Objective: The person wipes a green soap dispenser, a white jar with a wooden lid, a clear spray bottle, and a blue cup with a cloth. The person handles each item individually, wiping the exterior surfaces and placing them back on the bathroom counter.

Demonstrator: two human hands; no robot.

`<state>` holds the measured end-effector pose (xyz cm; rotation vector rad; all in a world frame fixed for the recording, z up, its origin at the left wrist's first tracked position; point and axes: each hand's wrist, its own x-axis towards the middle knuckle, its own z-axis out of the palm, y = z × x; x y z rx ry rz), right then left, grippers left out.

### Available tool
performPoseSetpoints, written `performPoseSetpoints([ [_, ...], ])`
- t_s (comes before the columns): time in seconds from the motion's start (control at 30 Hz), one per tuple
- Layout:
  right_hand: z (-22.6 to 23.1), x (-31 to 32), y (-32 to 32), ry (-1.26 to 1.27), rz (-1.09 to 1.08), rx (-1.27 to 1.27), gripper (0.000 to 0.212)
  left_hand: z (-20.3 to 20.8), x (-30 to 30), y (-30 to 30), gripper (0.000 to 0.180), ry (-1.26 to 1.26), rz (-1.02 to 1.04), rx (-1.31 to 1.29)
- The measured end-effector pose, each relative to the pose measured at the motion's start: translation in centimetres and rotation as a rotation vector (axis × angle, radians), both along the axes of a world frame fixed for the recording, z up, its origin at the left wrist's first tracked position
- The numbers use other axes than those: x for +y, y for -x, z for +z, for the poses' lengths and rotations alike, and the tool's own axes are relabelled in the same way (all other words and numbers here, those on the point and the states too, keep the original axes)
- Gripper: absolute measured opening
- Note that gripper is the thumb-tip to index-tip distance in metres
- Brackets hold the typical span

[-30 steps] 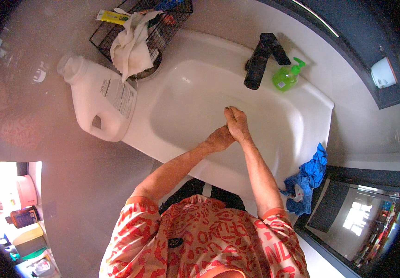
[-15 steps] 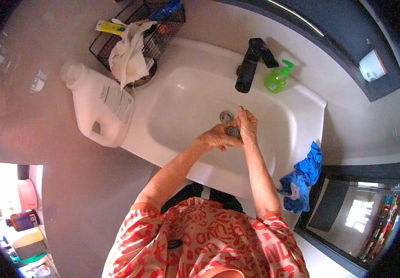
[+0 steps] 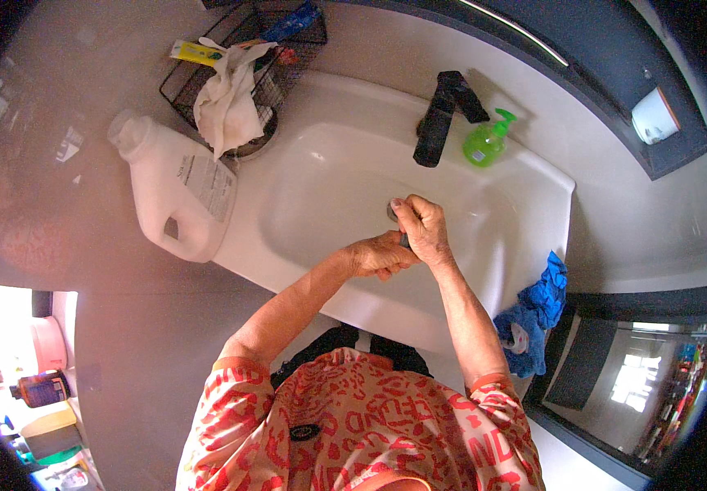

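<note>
Over the white sink [image 3: 304, 184] my two hands are together, close to the drain [image 3: 392, 211]. My left hand [image 3: 380, 252] curls its fingers around the lower side of a small dark grey object [image 3: 405, 240]. Across its top lies my right hand [image 3: 424, 226], closed with the thumb pointing toward the drain. Only a sliver of the grey object shows between the hands, so its kind is hidden. Above them stands the black faucet [image 3: 435, 131], its spout pointing into the basin, apart from both hands.
A green soap pump bottle [image 3: 484, 146] stands right of the faucet. Blue cloths [image 3: 533, 315] hang over the right rim. At left are a large white jug [image 3: 173, 184] and a black wire basket [image 3: 194, 86] with a pale cloth [image 3: 231, 102] draped over it.
My right hand has turned and closed over the grey object, which showed more before. My right thumb has moved left, and part of the drain is now covered.
</note>
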<state>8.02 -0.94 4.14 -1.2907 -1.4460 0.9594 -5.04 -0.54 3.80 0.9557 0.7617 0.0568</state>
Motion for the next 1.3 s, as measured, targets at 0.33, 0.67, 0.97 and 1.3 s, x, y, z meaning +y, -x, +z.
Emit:
performPoseSetpoints([
  [0.33,-1.2,1.8,1.1,0.043,-0.101,-0.029,0.037,-3.5,0.1,-1.4,0.023,-0.888,0.030,0.217],
  [0.67,-6.6,2.1,1.1,0.131,-0.271,-0.084,0.033,-5.4,-0.9,-1.8,0.024,-1.074,-0.071,0.552],
  [0.97,-14.8,1.2,1.2,0.105,-0.545,-0.145,0.039,-8.1,-2.2,-1.8,0.016,-1.281,-0.167,0.763],
  [1.3,-11.2,1.2,-1.5,0.597,-0.446,0.795,0.035,-10.1,-1.2,-3.0,0.052,-1.057,0.186,0.569],
])
